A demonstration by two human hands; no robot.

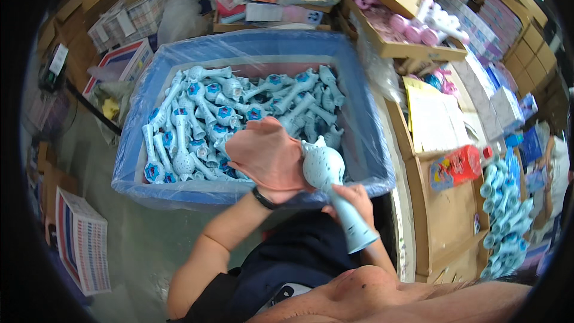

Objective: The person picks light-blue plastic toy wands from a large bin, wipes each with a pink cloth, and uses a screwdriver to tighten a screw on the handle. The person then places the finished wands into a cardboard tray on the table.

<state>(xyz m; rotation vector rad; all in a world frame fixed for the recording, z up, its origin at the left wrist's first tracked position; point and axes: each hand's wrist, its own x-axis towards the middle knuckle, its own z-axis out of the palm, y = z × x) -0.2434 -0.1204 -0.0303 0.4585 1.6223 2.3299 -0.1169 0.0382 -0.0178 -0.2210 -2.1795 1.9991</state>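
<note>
My right hand [359, 199] is closed round the handle of a light blue plastic toy wand [323, 167]. The wand has a round speckled head and a flared handle end. It is tilted, head up toward the bin and flared end toward me. A salmon-pink cloth [266, 152] covers most of my left hand [280, 195], hiding its fingers, and its edge meets the wand's head. Both hands are at the near rim of a large blue bin [251, 42] lined with clear plastic. Inside lie many similar blue wands [209, 98], several with dark star-shaped emblems.
On the right, a cardboard tray [439, 221] carries a red bottle-shaped pack [457, 167], with blue plastic parts [505, 209] beside it. Pink toy parts [418, 30] fill a box at the upper right. A black pole [92, 104] stands left of the bin; cartons [84, 242] lie further left.
</note>
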